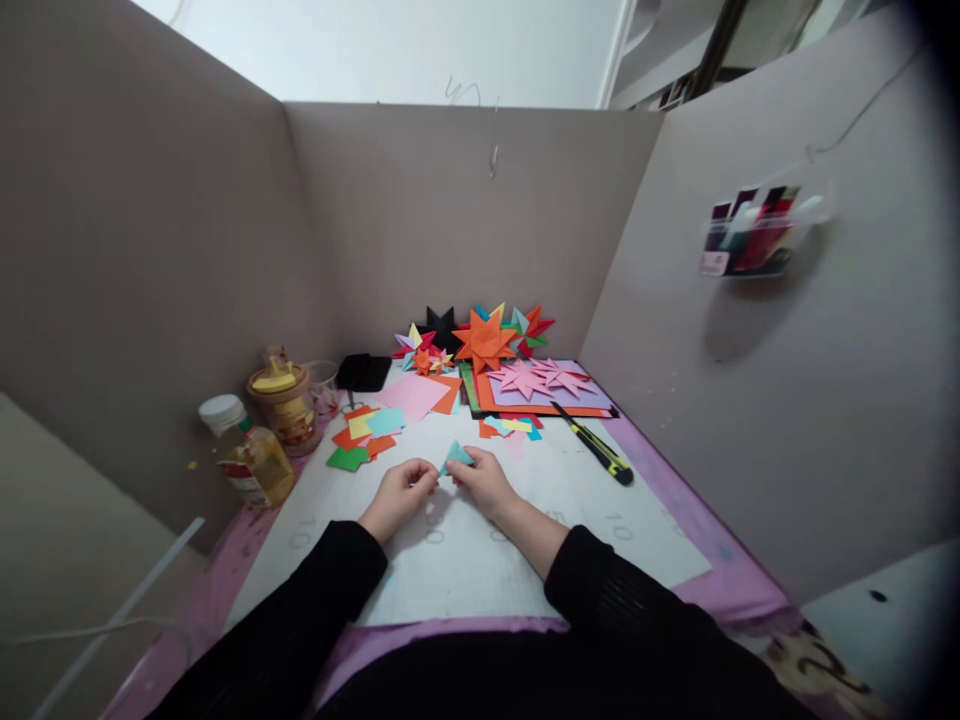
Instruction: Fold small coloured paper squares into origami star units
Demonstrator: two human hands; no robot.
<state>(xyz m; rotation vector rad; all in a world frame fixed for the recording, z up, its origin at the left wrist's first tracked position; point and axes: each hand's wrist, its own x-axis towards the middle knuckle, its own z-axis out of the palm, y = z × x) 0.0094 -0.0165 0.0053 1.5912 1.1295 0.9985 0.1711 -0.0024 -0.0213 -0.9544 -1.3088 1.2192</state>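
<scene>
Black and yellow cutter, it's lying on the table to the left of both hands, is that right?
No, the side is wrong. In the head view, the black and yellow cutter lies on the table to the right of both left hand and right hand.

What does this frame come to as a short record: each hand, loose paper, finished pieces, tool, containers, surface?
Right hand: pinches a small light blue paper piece, triangular in outline
Left hand: fingertips at that piece's lower left corner; contact unclear
Loose paper: green piece and pink sheet, beyond the hands to the left
Finished pieces: large orange star and pink stars, at the back
Tool: black and yellow cutter, lying right of the hands
Containers: white-capped bottle, at left
Surface: white sheet over purple covering
</scene>
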